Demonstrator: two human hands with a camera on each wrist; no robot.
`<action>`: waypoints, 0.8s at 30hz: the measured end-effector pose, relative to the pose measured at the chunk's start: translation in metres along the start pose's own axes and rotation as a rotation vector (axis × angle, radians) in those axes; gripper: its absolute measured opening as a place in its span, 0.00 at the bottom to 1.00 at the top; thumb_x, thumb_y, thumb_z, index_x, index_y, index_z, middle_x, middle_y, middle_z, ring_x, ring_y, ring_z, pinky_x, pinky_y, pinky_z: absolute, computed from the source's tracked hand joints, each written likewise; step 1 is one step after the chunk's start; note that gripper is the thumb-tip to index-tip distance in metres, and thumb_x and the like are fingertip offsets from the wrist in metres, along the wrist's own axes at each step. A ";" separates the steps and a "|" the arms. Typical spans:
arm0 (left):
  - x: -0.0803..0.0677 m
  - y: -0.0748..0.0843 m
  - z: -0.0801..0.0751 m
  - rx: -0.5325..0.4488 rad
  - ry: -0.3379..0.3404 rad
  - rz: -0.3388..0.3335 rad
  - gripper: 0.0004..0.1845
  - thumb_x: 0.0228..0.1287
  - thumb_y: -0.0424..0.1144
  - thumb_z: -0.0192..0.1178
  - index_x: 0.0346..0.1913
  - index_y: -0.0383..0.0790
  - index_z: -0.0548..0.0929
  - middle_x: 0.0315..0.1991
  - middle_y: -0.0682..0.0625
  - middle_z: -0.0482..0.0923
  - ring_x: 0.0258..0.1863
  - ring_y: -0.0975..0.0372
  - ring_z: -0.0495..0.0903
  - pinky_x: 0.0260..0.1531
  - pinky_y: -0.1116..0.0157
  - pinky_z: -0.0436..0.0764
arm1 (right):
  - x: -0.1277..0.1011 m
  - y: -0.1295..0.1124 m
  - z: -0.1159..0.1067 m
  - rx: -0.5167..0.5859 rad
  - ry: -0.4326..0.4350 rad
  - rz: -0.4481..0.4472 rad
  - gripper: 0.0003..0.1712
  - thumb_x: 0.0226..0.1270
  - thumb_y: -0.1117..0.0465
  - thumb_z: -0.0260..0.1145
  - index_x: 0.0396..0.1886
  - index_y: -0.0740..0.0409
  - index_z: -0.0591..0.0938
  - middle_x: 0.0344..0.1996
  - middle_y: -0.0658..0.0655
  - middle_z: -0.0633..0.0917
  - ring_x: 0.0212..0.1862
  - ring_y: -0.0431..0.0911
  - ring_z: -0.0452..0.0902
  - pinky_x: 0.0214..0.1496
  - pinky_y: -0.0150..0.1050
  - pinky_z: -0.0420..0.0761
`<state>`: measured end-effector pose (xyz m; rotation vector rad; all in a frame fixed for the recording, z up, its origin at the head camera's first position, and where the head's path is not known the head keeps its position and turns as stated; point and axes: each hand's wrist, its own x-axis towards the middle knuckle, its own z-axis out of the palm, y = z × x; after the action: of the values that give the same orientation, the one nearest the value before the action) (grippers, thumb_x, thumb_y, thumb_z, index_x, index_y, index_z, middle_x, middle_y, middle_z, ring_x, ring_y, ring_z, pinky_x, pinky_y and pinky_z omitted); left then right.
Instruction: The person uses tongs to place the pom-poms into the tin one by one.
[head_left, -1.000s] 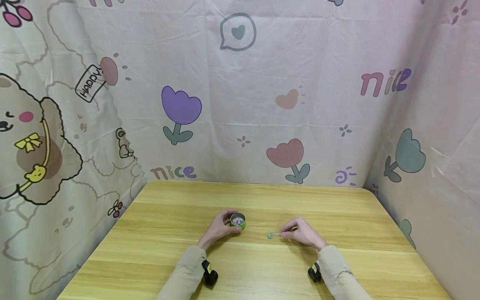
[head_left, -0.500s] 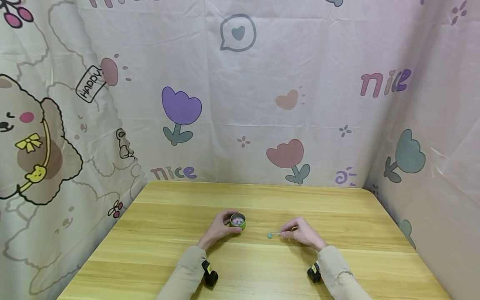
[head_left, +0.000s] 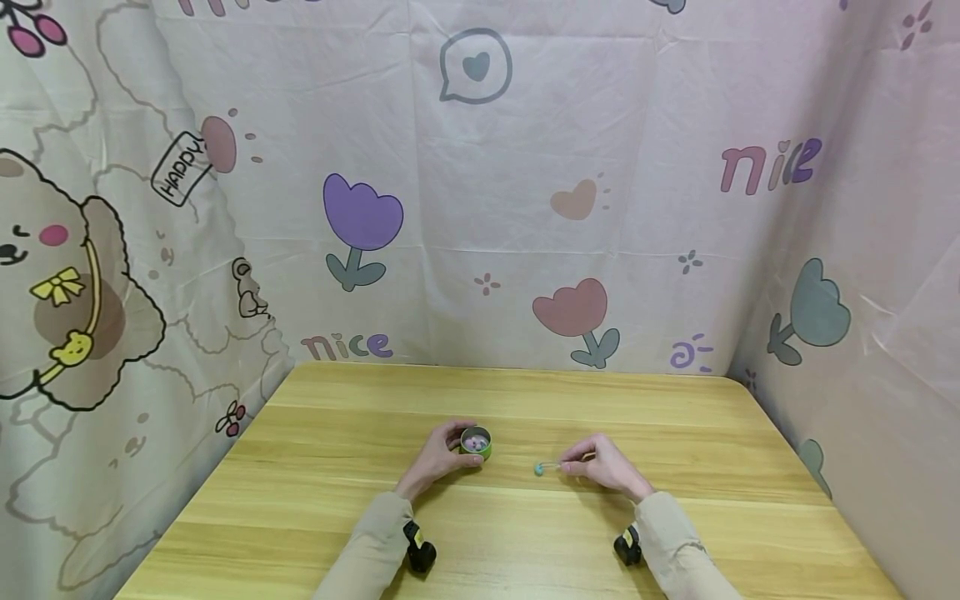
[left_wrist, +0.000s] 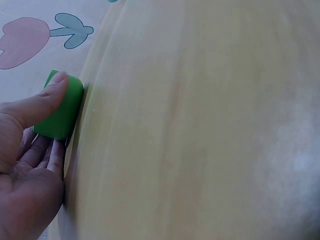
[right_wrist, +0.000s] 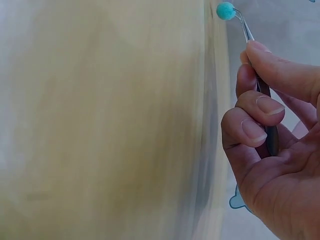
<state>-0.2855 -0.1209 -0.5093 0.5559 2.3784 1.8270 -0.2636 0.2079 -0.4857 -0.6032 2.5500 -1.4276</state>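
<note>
My left hand point(head_left: 435, 460) grips a small round green cup point(head_left: 487, 451) standing on the table, thumb on the near side and fingers behind. Pinkish-purple bits lie at the bottom of the cup. In the left wrist view only the cup's smooth outer wall point(left_wrist: 67, 115) shows, with the thumb laid along it. To the right, my right hand point(head_left: 606, 468) pinches a pair of tweezers point(right_wrist: 264, 89) with dark handles and thin, bent metal tips. Those tips hold a fuzzy teal pom-pom point(right_wrist: 225, 11), which points left toward the cup, close over the table.
The wooden table point(head_left: 360, 400) reaches back to a printed cloth backdrop point(head_left: 480, 208), with more cloth along both sides. A black wrist camera point(head_left: 420, 554) is strapped at the left cuff, another black camera point(head_left: 627, 546) at the right.
The teal pom-pom at the tweezer tips has shifted very slightly up and left in the head view. The left hand and the cup stay in place.
</note>
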 end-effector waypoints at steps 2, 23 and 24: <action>0.000 0.000 0.000 0.000 -0.002 -0.001 0.36 0.55 0.27 0.73 0.66 0.21 0.70 0.63 0.26 0.73 0.65 0.35 0.73 0.70 0.43 0.72 | 0.000 -0.001 0.000 0.004 0.003 0.004 0.11 0.63 0.64 0.72 0.40 0.68 0.89 0.35 0.63 0.89 0.31 0.37 0.78 0.29 0.27 0.79; -0.001 0.002 -0.001 0.005 -0.003 -0.008 0.36 0.55 0.27 0.73 0.66 0.22 0.70 0.63 0.27 0.73 0.65 0.36 0.73 0.69 0.43 0.72 | 0.004 -0.007 0.003 -0.039 0.040 0.024 0.12 0.65 0.60 0.71 0.43 0.64 0.89 0.40 0.60 0.90 0.39 0.42 0.81 0.38 0.30 0.82; -0.001 0.002 -0.001 0.005 -0.003 -0.007 0.36 0.55 0.27 0.73 0.66 0.22 0.70 0.63 0.27 0.73 0.65 0.36 0.73 0.69 0.43 0.72 | 0.005 -0.008 0.004 -0.044 0.043 0.021 0.13 0.65 0.60 0.71 0.43 0.64 0.90 0.40 0.61 0.90 0.40 0.43 0.81 0.39 0.30 0.83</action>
<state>-0.2840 -0.1216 -0.5072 0.5505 2.3809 1.8159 -0.2646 0.1989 -0.4805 -0.5563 2.6187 -1.3961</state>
